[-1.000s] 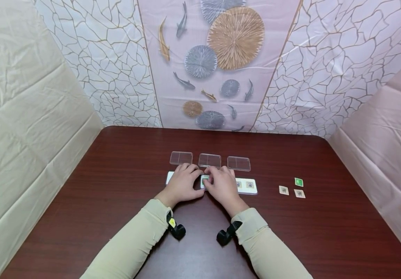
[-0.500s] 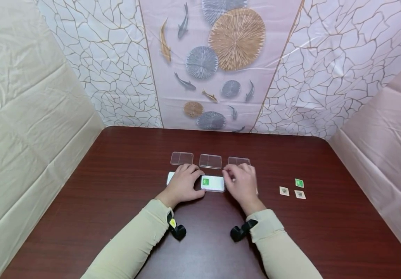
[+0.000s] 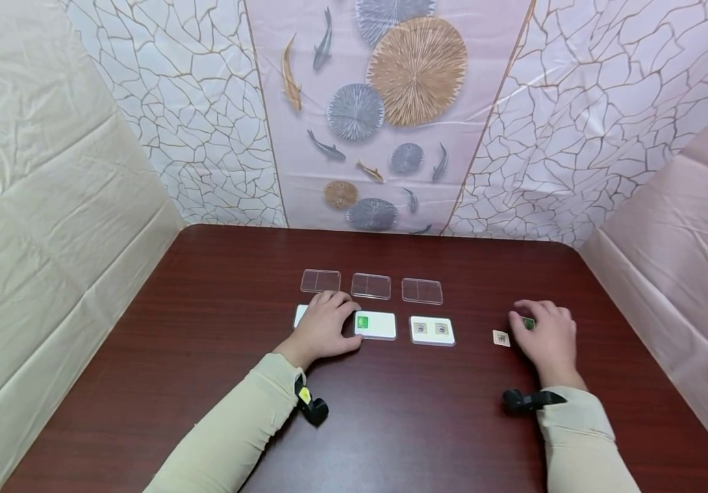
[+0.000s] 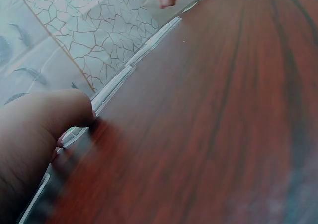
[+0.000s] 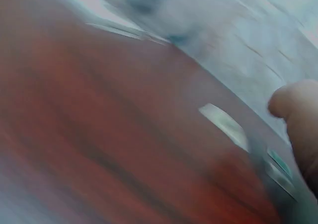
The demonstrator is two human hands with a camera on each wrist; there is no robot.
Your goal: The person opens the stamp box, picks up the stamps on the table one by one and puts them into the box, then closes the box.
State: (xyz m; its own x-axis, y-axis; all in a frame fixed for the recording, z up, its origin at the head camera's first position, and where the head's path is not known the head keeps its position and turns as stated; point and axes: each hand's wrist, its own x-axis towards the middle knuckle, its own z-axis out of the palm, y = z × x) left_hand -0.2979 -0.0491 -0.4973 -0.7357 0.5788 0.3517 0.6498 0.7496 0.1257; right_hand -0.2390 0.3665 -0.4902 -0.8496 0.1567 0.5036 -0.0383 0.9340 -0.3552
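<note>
My left hand point(image 3: 323, 323) holds the left end of the middle white case point(image 3: 385, 325), thumb at its near corner and a fingertip at its far corner. A green picture tile point(image 3: 363, 322) lies in that case's left half. The left white case point(image 3: 300, 313) is mostly hidden under this hand. My right hand point(image 3: 548, 339) is at the loose tiles, fingers loosely bent over a green tile point(image 3: 528, 323) and thumb beside it. In the right wrist view, the thumb point(image 5: 298, 105) stands above the green tile point(image 5: 279, 161). A beige picture tile point(image 3: 501, 338) lies just left of this hand.
A third white case point(image 3: 432, 339) at the right bears two beige picture tiles point(image 3: 441, 329). Behind the cases lie three clear lids point(image 3: 371, 286) in a row. Fabric walls point(image 3: 668, 205) stand along the dark wooden table point(image 3: 144, 376) on the sides and back.
My right hand has left the middle case, where the green tile now shows, and moved right past the third case to the loose tiles. My left hand has stayed in place.
</note>
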